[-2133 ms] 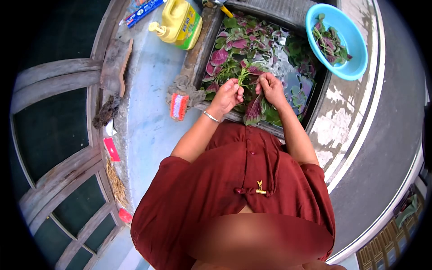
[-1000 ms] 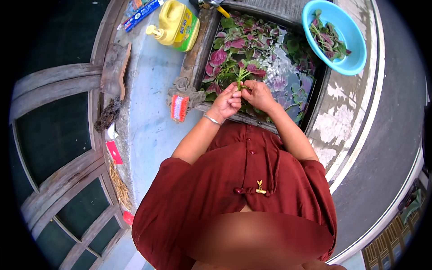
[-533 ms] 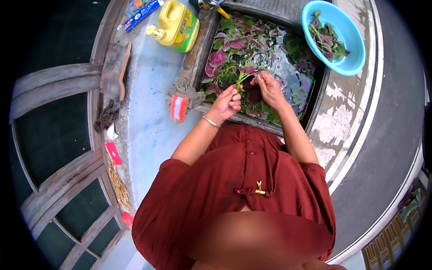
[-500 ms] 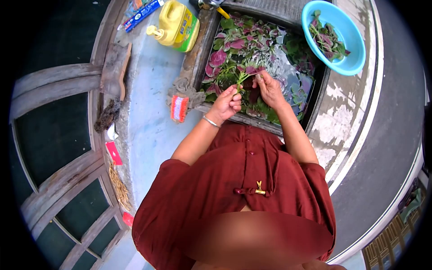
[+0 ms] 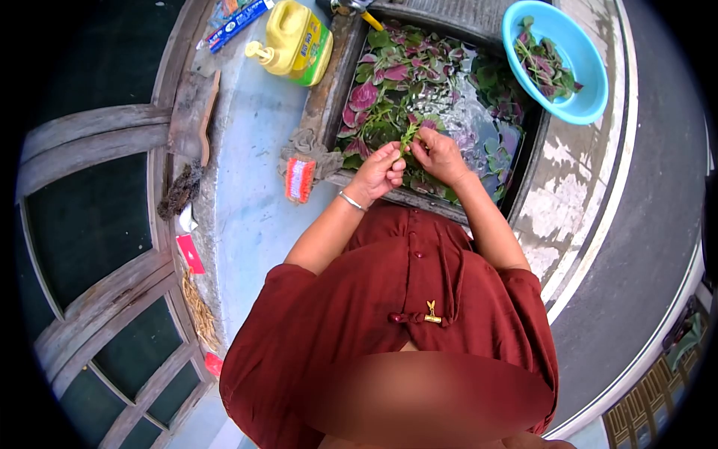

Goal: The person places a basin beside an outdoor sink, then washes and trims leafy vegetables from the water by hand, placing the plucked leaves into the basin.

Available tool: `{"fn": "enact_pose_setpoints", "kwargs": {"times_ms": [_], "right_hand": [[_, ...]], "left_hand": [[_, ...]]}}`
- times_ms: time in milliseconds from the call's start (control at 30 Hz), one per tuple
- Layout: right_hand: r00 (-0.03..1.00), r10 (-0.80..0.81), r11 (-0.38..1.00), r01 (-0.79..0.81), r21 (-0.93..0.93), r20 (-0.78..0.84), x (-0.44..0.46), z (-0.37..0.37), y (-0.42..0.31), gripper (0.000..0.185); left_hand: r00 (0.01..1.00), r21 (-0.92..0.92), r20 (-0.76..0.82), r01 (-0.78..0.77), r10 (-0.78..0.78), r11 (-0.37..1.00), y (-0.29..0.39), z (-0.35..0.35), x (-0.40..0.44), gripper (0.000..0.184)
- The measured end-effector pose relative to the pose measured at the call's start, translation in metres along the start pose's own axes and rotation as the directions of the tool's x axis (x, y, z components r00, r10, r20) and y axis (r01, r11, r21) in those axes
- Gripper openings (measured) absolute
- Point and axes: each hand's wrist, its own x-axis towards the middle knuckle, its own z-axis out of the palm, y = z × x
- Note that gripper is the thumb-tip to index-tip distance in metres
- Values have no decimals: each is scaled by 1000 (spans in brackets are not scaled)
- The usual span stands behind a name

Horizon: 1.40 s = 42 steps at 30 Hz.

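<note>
A sprig of amaranth greens (image 5: 407,137) with a green stem stands up between my two hands, above the sink. My left hand (image 5: 380,172), with a silver bangle at the wrist, is closed round its lower stem. The thumb and fingers of my right hand (image 5: 443,157) pinch at the sprig's upper part; the exact contact is partly hidden. Below them, a dark-walled sink (image 5: 521,168) holds water with many loose green and purple amaranth leaves (image 5: 364,96) floating in it.
A light blue basin (image 5: 596,86) with some greens sits at the sink's upper right. On the left ledge are a yellow pump bottle (image 5: 288,49), a red-and-white scrub brush (image 5: 299,179), a grey rag (image 5: 318,153) and a blue box (image 5: 239,26). A tap (image 5: 351,7) is at the top.
My right hand has come down and left, closer to my left hand, and its fingers have curled in. The purple leaf by its fingertips has shifted. My left hand is nearly still.
</note>
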Motion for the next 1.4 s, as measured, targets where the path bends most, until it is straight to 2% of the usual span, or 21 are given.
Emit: {"fn": "enact_pose_setpoints", "kwargs": {"times_ms": [33, 100, 133, 200, 233, 267, 333, 367, 400, 467, 500, 533, 600, 633, 667, 733, 967, 1133, 1200, 1300, 1400], "right_hand": [[1000, 1, 1000, -1, -1, -1, 0, 3, -1, 11], [978, 191, 981, -187, 60, -79, -1, 13, 0, 13], [979, 189, 981, -185, 61, -77, -2, 19, 6, 13], [891, 396, 918, -388, 81, -221, -1, 29, 19, 19], [819, 538, 843, -516, 156, -200, 3, 20, 20, 21], [830, 502, 864, -493, 102, -244, -1, 18, 35, 22], [876, 469, 882, -456, 124, -112, -4, 2, 29, 22], [923, 383, 916, -374, 145, -40, -6, -6, 23, 18], [922, 385, 916, -376, 143, -40, -5, -10, 16, 18], [978, 88, 982, -53, 181, -191, -2, -14, 5, 12], [980, 60, 958, -3, 287, -190, 0, -12, 8, 8], [980, 60, 958, -2, 287, -191, 0, -12, 11, 8], [975, 220, 934, -203, 293, -27, 0, -12, 16, 11], [987, 117, 981, -98, 165, -106, 3, -8, 17, 16], [987, 117, 981, -99, 166, -107, 2, -7, 18, 16], [994, 113, 992, -113, 64, 1, 4, -12, 5, 22], [983, -106, 993, 113, 38, -149, 6, 2, 17, 16], [998, 14, 1000, -12, 23, -67, 4, 2, 12, 11], [995, 73, 997, -71, 39, -74, 5, 6, 11, 11], [865, 428, 903, -422, 83, -261, 6, 15, 29, 16], [875, 441, 894, -409, 181, -200, 5, -2, 45, 18]], "left_hand": [[1000, 27, -7, -8, 8, 1000, 0, 2, 0, 14], [999, 35, -41, -29, 31, 999, 0, 3, 6, 14], [995, 44, -77, -52, 55, 998, 1, 4, 7, 14], [997, 128, -36, -68, 74, 989, 2, 5, 5, 13], [996, 210, 7, -85, 85, 974, 3, 6, 5, 13], [996, 210, 6, -85, 86, 974, 2, 6, 4, 13], [993, 185, -29, -103, 110, 977, 4, 4, 0, 12], [992, 171, -46, -111, 121, 979, 4, 1, 0, 11], [992, 168, -45, -110, 119, 980, 5, 0, -1, 11], [994, 175, -50, -88, 98, 981, 6, -2, -1, 12], [995, 191, -58, -73, 86, 979, 6, 0, -2, 13], [995, 193, -57, -74, 86, 979, 6, 1, -1, 13], [997, 194, -36, -66, 75, 979, 5, 2, -1, 14], [997, 196, -37, -65, 74, 978, 6, 3, -1, 14], [996, 202, -36, -67, 76, 977, 6, 4, -2, 14], [996, 208, -36, -70, 79, 976, 6, 6, -1, 14], [998, 219, -25, -54, 60, 974, 4, 7, -1, 13], [997, 254, -33, -55, 66, 966, 5, 9, 1, 13], [988, 415, -61, -103, 141, 904, 6, 12, 3, 12], [976, 564, -28, -163, 216, 809, 8, 9, 7, 12], [962, 707, -62, -146, 266, 692, 12, 9, 2, 12]]}}
